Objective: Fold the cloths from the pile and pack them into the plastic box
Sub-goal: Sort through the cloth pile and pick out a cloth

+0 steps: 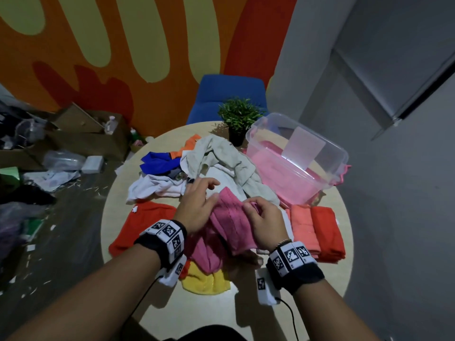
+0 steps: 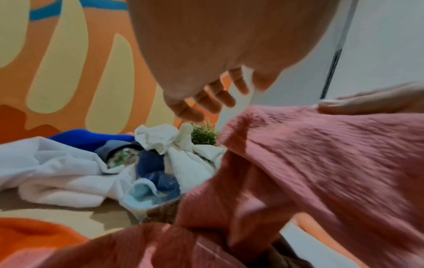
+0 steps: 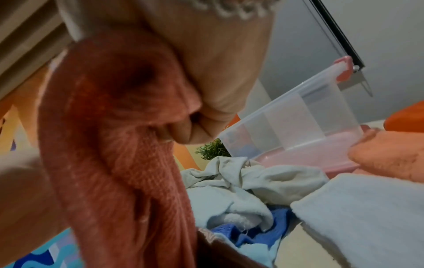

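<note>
A pink ribbed cloth (image 1: 229, 225) is lifted over the near middle of the round table (image 1: 246, 306). My right hand (image 1: 254, 207) pinches its upper edge, fingers curled round the fabric (image 3: 128, 145). My left hand (image 1: 204, 195) is at the cloth's left side with fingers spread and loose (image 2: 206, 101); only its thumb lies on the pink cloth (image 2: 321, 154). The unfolded pile (image 1: 216, 158) of beige, white, blue and orange cloths lies just beyond my hands. The clear plastic box (image 1: 339, 153) stands open at the back right on something pink.
Folded salmon (image 1: 302, 225) and red cloths (image 1: 327, 230) lie side by side right of my hands. A red cloth (image 1: 145, 222) lies flat at the left, a yellow one (image 1: 204, 279) near the front. A potted plant (image 1: 238, 116) and blue chair (image 1: 226, 94) stand behind the pile.
</note>
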